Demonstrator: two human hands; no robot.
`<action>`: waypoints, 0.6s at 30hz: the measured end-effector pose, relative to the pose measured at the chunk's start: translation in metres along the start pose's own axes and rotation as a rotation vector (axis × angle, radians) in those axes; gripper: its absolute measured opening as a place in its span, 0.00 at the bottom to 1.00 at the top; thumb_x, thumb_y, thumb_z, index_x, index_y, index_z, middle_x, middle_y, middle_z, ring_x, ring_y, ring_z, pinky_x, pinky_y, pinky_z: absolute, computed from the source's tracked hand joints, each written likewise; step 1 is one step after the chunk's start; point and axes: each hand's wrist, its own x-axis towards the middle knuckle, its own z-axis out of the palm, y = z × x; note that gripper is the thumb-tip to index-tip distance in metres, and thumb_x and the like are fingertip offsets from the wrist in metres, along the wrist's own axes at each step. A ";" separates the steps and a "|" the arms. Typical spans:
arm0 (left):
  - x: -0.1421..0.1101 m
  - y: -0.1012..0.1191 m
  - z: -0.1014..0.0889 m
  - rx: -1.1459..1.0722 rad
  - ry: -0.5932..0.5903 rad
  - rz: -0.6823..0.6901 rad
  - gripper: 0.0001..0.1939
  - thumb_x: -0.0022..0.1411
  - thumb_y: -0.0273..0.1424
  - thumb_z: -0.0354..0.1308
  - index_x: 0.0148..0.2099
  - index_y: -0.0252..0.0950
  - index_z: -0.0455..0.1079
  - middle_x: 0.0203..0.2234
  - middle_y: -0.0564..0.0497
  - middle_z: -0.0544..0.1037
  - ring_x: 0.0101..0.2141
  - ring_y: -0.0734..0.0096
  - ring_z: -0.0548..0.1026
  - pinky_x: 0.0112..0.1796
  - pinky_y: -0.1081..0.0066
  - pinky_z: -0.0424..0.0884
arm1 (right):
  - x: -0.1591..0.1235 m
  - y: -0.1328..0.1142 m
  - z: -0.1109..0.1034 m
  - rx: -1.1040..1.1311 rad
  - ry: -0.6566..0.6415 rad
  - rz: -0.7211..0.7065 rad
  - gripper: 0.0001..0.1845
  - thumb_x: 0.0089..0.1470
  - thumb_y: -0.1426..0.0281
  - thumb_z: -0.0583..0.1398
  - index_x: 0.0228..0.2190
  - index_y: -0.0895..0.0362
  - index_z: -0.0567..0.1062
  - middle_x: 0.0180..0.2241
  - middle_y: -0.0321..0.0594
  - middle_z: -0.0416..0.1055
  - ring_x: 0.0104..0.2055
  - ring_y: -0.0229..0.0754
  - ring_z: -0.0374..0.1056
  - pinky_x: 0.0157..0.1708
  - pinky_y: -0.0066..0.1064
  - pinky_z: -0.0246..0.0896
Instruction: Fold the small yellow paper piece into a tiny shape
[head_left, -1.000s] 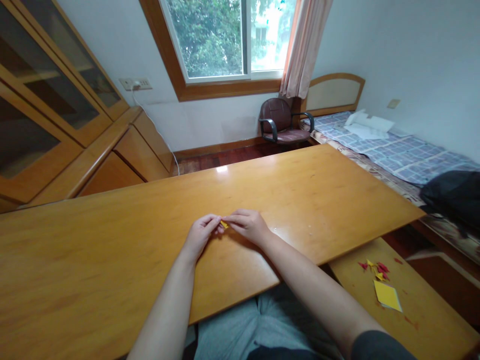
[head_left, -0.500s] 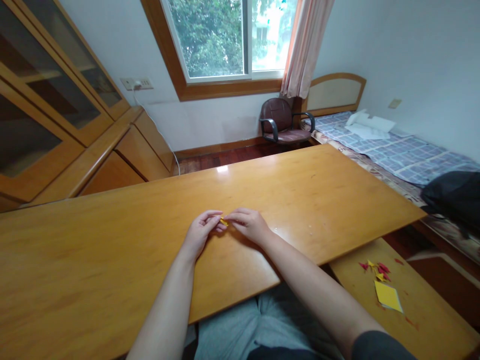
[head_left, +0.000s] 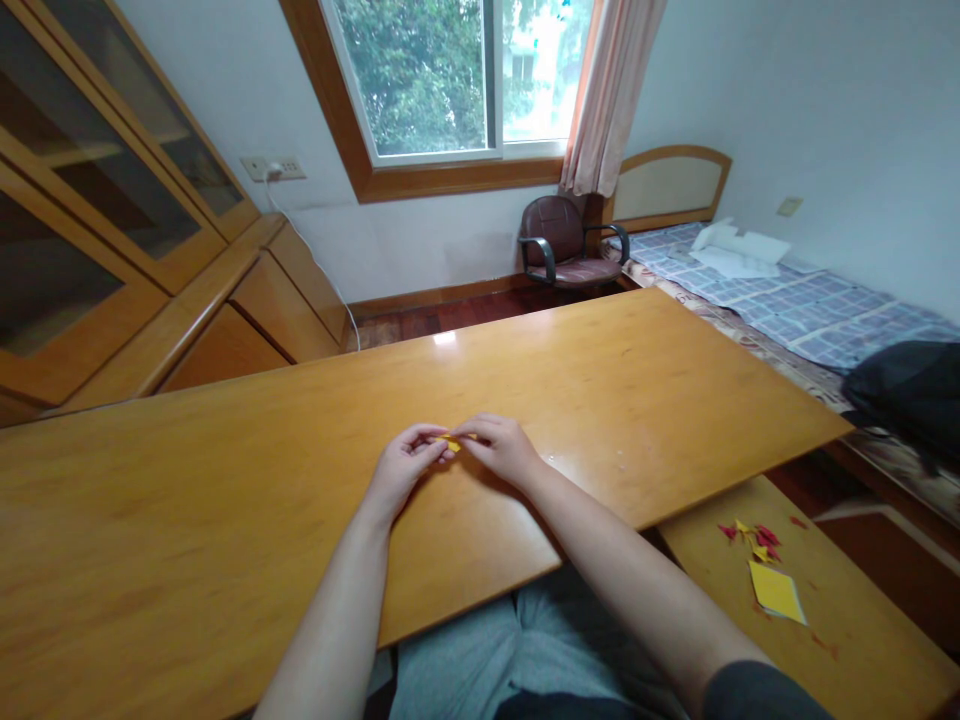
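A small folded piece of yellow paper [head_left: 453,444] is pinched between my two hands, just above the wooden table [head_left: 225,480]. My left hand [head_left: 405,465] grips its left side between thumb and fingers. From the right, my right hand [head_left: 495,445] closes its fingertips on the paper's other side. The fingers cover much of the paper, so its exact folded shape cannot be made out.
On a lower board [head_left: 847,600] at right lie a stack of yellow square paper [head_left: 777,592] and several small red and yellow folded paper pieces [head_left: 765,537]. Beyond the table stand a chair [head_left: 559,240], a bed [head_left: 817,300] with a black bag [head_left: 911,390], and a cabinet [head_left: 247,300].
The yellow paper has turned slightly between my fingers, and my fingertips have shifted on it. Both arms stay in nearly the same place.
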 end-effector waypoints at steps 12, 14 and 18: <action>0.002 -0.001 0.004 0.077 -0.003 0.104 0.23 0.52 0.39 0.68 0.47 0.36 0.70 0.27 0.54 0.76 0.31 0.70 0.75 0.37 0.71 0.71 | 0.001 0.001 0.001 -0.012 0.013 0.086 0.07 0.58 0.69 0.62 0.34 0.56 0.81 0.29 0.39 0.77 0.29 0.36 0.68 0.33 0.27 0.63; 0.003 0.000 0.005 0.118 -0.006 0.102 0.21 0.51 0.40 0.68 0.44 0.36 0.71 0.28 0.53 0.77 0.32 0.69 0.75 0.38 0.70 0.71 | 0.002 0.001 0.000 0.011 0.053 0.119 0.06 0.56 0.70 0.63 0.33 0.57 0.82 0.28 0.39 0.77 0.28 0.36 0.68 0.32 0.26 0.62; 0.004 -0.002 0.004 0.228 -0.050 0.093 0.15 0.53 0.41 0.67 0.36 0.35 0.74 0.31 0.50 0.79 0.34 0.67 0.75 0.40 0.69 0.70 | 0.003 0.002 -0.001 0.070 0.093 0.156 0.06 0.55 0.71 0.64 0.32 0.58 0.82 0.28 0.39 0.78 0.29 0.36 0.69 0.32 0.27 0.62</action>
